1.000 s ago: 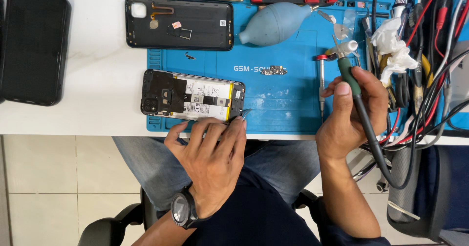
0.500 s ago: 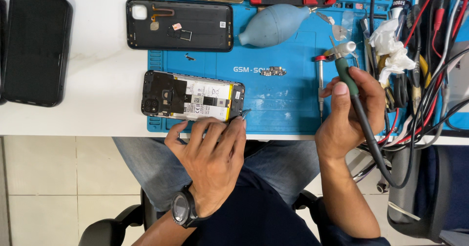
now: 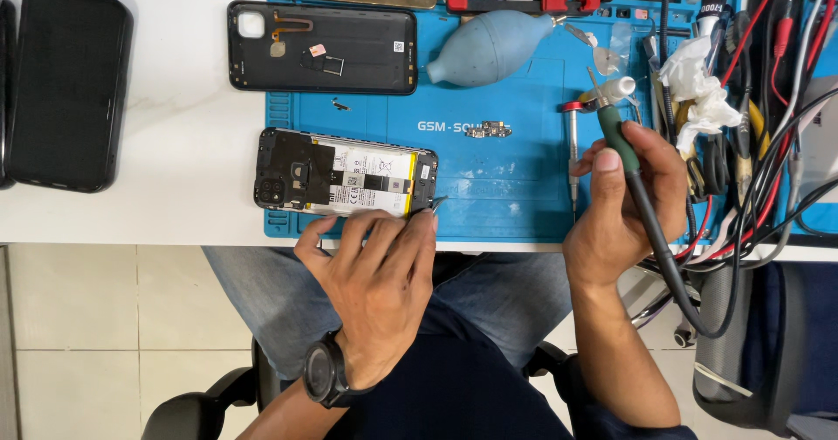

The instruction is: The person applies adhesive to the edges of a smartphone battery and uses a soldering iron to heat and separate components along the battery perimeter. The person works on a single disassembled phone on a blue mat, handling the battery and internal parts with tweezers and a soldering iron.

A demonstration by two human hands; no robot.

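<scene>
Phone point(image 3: 345, 175) with its back off, lying flat on the blue mat point(image 3: 515, 187) near the front edge of the white tabletop point(image 3: 175, 126), camera end to the left. Left hand point(image 3: 375, 274) resting just in front of it, fingers point(image 3: 410, 230) spread loose and touching its near edge, gripping nothing; a thin metal tip pokes out by the fingertips at the phone's right end, but cannot tell if it is held. Right hand point(image 3: 624, 200) closed tight round the green handle of a soldering iron point(image 3: 615, 130), tip up and well apart from the phone, with the black cord hanging down off the edge. For good work here, probably best to press the phone down firmly so it cannot slide, bring the hot tip over slowly, and touch only 1 small spot. Keep the cord away from the silver screwdriver point(image 3: 573, 156) lying just beside the right hand. Watch the tiny loose board point(image 3: 487, 130) on the mat. Also close by: 1 black back cover point(image 3: 323, 47), 1 blue air blower point(image 3: 493, 47), 1 dark phone point(image 3: 70, 86) at far left, and tangled wires point(image 3: 768, 143) at right.
</scene>
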